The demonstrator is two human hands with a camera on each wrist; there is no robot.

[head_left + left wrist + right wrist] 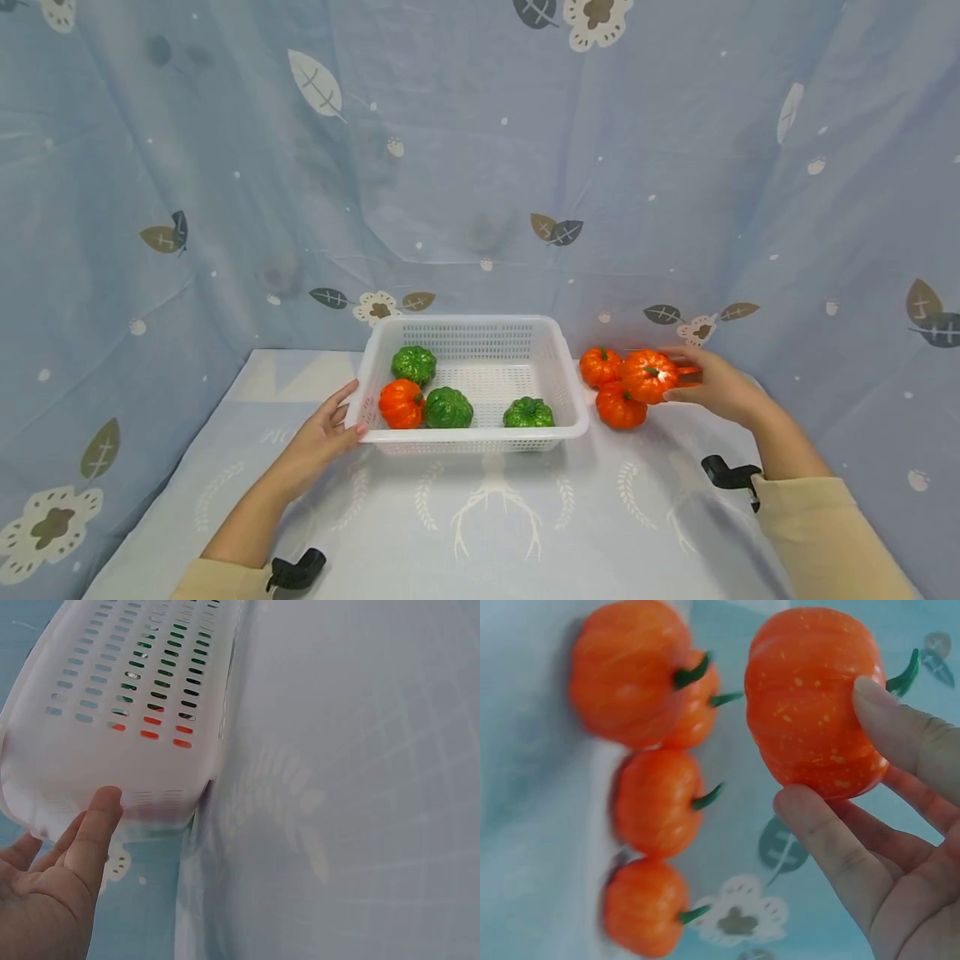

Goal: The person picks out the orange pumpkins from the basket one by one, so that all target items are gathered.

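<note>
A white perforated plastic basket (480, 435) stands on the table. Inside it are green pumpkins (448, 408) with a glittery look and one orange pumpkin (401, 404). My left hand (326, 433) touches the basket's left end, its fingers fairly straight against the wall; the left wrist view shows a fingertip on that wall. To the right of the basket, my right hand (712, 387) pinches an orange pumpkin (817, 697) with a green stem between thumb and fingers, held above the table. Several other orange pumpkins (660, 802) lie close together beside it.
A pale patterned cloth (495, 517) covers the table. Blue fabric (465, 167) with leaves and flowers hangs behind and along the sides. Dark wrist-worn devices (298, 570) show near both sleeves.
</note>
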